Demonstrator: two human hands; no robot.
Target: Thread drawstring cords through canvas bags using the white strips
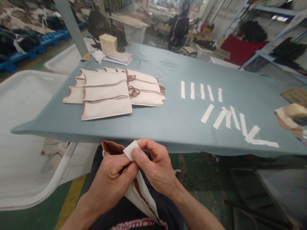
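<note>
Over my lap hangs a cream fabric piece (141,198) with brown edging, its brown-lined end showing behind my left hand (111,179). That hand pinches the cream piece near its upper part. Thumb and fingers of my right hand (155,163) close on a small white strip (131,150), folded or bent, right beside the left fingertips. Both hands touch or nearly touch. On the table, several cream panels with brown seams (105,95) lie stacked at the left. Several white strips (202,91) are spread out at the right, some crossing each other.
The blue-grey table (172,121) stretches across in front of me. A yellowish block (109,44) sits on papers at its back left. White tubs (28,153) stand at the left. Another block (294,113) lies at the right edge. A person (178,28) is in the background.
</note>
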